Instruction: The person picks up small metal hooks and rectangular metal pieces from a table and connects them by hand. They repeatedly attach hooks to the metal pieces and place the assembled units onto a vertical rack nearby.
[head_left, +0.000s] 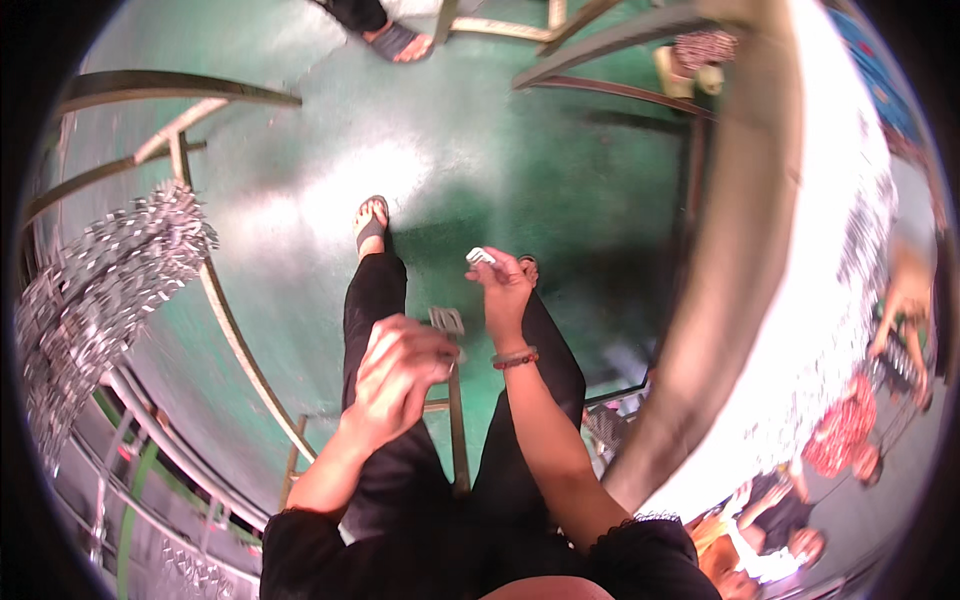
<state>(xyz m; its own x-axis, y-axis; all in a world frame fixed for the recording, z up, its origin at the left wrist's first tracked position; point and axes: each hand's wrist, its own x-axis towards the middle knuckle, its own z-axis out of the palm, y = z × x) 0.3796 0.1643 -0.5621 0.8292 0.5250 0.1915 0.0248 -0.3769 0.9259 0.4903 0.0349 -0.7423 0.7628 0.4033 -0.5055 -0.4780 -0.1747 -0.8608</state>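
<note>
My left hand (398,375) is closed around a small flat metal part (447,320) whose ribbed end sticks out past my fingers. My right hand (503,285), with a beaded bracelet on its wrist, is raised a little farther out and pinches another small silvery metal piece (480,256) at its fingertips. The two hands are close together but apart, above my legs in black trousers. A thin wooden stick (458,420) stands upright between my knees, just under the left hand.
A big heap of shiny metal pieces (100,290) lies on a bench at my left, behind curved metal rails (235,340). A bright table (800,300) with more metal pieces runs along my right, where other people sit. The floor is green; another person's sandalled foot (400,42) is ahead.
</note>
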